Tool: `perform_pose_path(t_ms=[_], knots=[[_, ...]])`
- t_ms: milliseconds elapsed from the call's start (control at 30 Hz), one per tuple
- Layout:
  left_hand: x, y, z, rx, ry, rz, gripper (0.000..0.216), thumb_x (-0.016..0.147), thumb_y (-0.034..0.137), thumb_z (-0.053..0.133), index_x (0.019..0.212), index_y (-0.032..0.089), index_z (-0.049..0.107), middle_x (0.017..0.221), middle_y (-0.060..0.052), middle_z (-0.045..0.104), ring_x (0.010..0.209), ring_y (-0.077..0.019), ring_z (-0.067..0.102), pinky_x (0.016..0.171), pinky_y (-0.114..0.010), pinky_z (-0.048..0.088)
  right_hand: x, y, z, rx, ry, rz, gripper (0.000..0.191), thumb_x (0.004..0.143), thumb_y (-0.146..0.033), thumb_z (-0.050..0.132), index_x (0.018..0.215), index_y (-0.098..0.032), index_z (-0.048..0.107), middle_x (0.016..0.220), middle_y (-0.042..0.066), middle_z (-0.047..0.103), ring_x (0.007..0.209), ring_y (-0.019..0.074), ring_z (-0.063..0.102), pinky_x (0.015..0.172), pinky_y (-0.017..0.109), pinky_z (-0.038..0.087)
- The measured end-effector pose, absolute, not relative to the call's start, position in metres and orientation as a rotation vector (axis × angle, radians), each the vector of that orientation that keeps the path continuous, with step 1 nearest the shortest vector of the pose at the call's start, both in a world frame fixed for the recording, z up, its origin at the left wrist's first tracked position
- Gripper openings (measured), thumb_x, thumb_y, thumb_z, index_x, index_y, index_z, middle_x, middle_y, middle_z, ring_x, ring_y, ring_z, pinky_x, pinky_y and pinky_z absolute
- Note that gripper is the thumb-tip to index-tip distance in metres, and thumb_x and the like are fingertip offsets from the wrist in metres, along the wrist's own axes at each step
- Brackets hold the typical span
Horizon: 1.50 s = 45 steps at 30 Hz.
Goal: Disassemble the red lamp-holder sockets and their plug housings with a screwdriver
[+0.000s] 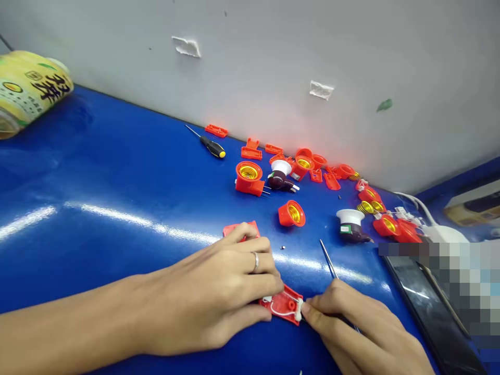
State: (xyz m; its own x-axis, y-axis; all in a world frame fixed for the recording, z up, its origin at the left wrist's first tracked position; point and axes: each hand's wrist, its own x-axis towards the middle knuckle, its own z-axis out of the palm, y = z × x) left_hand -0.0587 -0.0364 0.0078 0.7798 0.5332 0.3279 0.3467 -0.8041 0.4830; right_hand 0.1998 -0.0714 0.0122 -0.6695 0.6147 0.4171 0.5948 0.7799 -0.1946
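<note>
Blue table (117,198): flat left hand (219,297) pins red plate (287,304); right hand (359,328) pinches its cord (298,312).

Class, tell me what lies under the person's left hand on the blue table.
A flat red plastic part with a white cord sticks out from under the fingers of the left hand; another red piece peeks out beyond them. The rest is covered.

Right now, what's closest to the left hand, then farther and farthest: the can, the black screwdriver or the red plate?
1. red plate: touching, under the left hand fingers.
2. black screwdriver: farther back, near the wall.
3. can: farthest, in the far left corner.
</note>
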Motion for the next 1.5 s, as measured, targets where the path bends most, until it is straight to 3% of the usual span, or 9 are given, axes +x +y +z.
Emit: perform_pose_path(t_ms=[333,500,700,800,933,1133,1267,1500], knots=[[-0.058,-0.035,0.009,2.592,0.683,0.636,0.012,0.097,0.018,0.063,0.104,0.022,0.071,0.098,0.000,0.073,0.091,-0.0193,0.064,0.104,-0.039,0.036,0.191,-0.067,0.026,-0.831,-2.510,-0.220,0.037,0.095,-0.004,0.044,0.094,-0.025,0.075,0.088,-0.002,0.077,0.074,0.0115,0.073,0.071,0.022,0.055],[-0.058,-0.036,0.010,2.581,0.682,0.655,0.012,0.098,0.020,0.063,0.107,0.023,0.071,0.101,-0.001,0.075,0.094,-0.0202,0.066,0.107,-0.040,0.037,0.193,-0.070,0.027,-0.835,-2.621,-0.318,0.043,0.103,-0.012,0.036,0.091,-0.023,0.075,0.092,0.002,0.078,0.069,0.0128,0.072,0.066,0.024,0.056],[-0.059,-0.035,0.009,2.586,0.670,0.640,0.016,0.099,0.020,0.060,0.110,0.026,0.072,0.104,0.000,0.075,0.094,-0.0194,0.066,0.108,-0.041,0.036,0.190,-0.069,0.030,-0.848,-2.632,-0.357,0.045,0.102,-0.009,0.034,0.092,-0.022,0.075,0.092,0.004,0.076,0.069,0.0132,0.071,0.066,0.025,0.056],[-0.059,-0.034,0.004,2.579,0.676,0.639,0.018,0.101,0.021,0.057,0.114,0.024,0.069,0.103,0.000,0.074,0.096,-0.0191,0.065,0.110,-0.040,0.034,0.192,-0.071,0.029,-0.872,-2.617,-0.327,0.043,0.101,-0.008,0.035,0.094,-0.021,0.075,0.093,0.005,0.074,0.075,0.0143,0.071,0.068,0.026,0.056],[-0.059,-0.032,-0.002,2.594,0.687,0.649,0.019,0.103,0.022,0.055,0.118,0.025,0.066,0.106,0.001,0.074,0.100,-0.0186,0.064,0.112,-0.041,0.029,0.206,-0.078,0.018,-1.028,-2.397,-0.175,0.032,0.093,-0.006,0.049,0.105,-0.024,0.072,0.111,0.006,0.068,0.100,0.0147,0.068,0.089,0.029,0.055],[-0.060,-0.032,0.000,2.638,0.678,0.619,0.023,0.099,0.019,0.058,0.120,0.026,0.065,0.108,-0.001,0.072,0.100,-0.0214,0.064,0.107,-0.042,0.036,0.217,-0.079,0.007,-1.060,-2.296,0.030,0.023,0.090,-0.004,0.054,0.101,-0.018,0.068,0.094,0.005,0.068,0.087,0.0140,0.066,0.080,0.028,0.055],[-0.059,-0.031,0.004,2.685,0.686,0.607,0.029,0.101,0.020,0.055,0.129,0.025,0.060,0.110,-0.003,0.071,0.103,-0.0238,0.064,0.105,-0.043,0.037,0.209,-0.080,0.007,-1.066,-2.355,0.114,0.031,0.089,-0.003,0.053,0.110,-0.020,0.068,0.102,0.004,0.067,0.093,0.0131,0.065,0.085,0.027,0.053],[-0.059,-0.034,0.008,2.663,0.716,0.605,0.038,0.096,0.019,0.063,0.133,0.023,0.057,0.114,-0.004,0.071,0.105,-0.0238,0.064,0.104,-0.041,0.038,0.207,-0.087,0.006,-1.063,-2.426,-0.043,0.038,0.087,-0.007,0.050,0.110,-0.027,0.072,0.115,0.006,0.067,0.099,0.0169,0.067,0.087,0.031,0.057]])
